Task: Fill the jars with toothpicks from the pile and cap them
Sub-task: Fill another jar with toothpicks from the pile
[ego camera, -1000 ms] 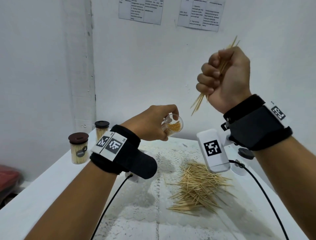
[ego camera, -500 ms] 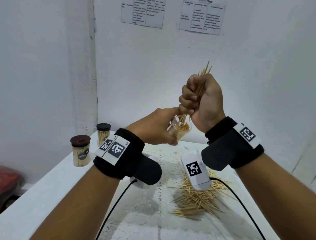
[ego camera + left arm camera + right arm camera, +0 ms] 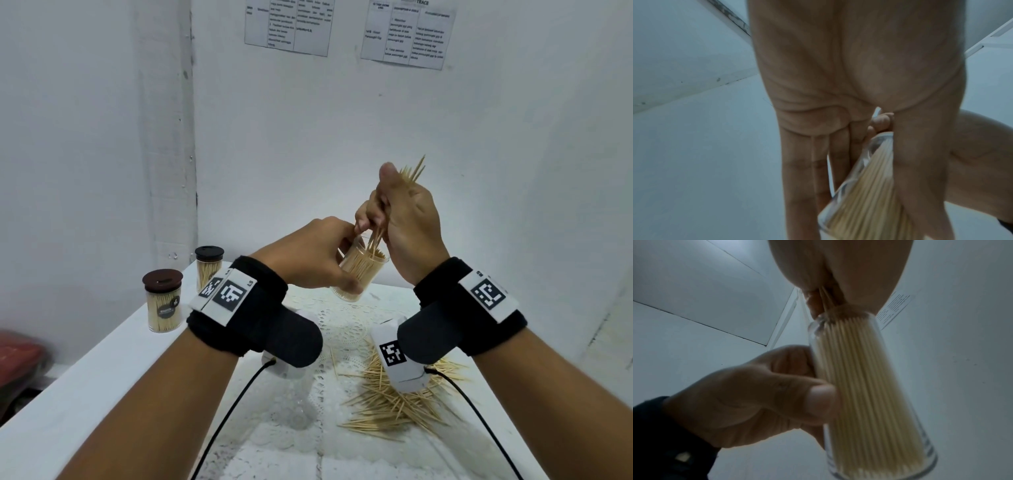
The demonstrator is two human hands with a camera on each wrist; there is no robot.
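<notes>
head: left hand (image 3: 308, 253) grips open jar (image 3: 359, 270) at frame centre, right hand (image 3: 400, 219) fisted round toothpick bunch (image 3: 412, 173) over its mouth; pile (image 3: 394, 404) lower right; two capped jars (image 3: 162, 301) at left | left wrist: fingers (image 3: 803, 162) wrap jar (image 3: 863, 194) | right wrist: bunch (image 3: 826, 300) enters jar (image 3: 859, 386), packed full

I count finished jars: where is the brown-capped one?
In the head view, the brown-capped jar stands at the table's left edge, beside the black-capped jar.
</notes>
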